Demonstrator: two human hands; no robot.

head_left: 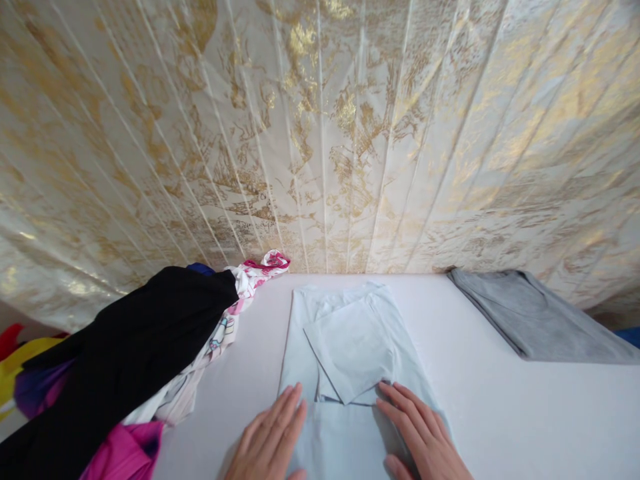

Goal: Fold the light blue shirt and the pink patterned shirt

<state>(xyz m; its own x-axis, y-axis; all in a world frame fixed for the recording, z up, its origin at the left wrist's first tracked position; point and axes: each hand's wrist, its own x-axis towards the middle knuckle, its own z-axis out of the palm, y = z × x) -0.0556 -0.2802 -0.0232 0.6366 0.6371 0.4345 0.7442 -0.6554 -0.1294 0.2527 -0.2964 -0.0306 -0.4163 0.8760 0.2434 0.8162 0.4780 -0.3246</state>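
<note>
A pale blue garment [345, 333] lies partly folded on the white table [490, 400], its sleeves turned in over the middle. My left hand [273, 440] rests flat on its lower left part, fingers stretched out and together. My right hand [423, 433] lies flat on the lower right part, fingers extended toward the folded sleeve. Neither hand holds anything.
A heap of clothes sits at the left: a black garment [125, 360], a white printed piece [235, 313] and a pink one [125, 453]. A folded grey garment [535, 317] lies at the back right. A cream and gold curtain [320, 133] hangs behind the table.
</note>
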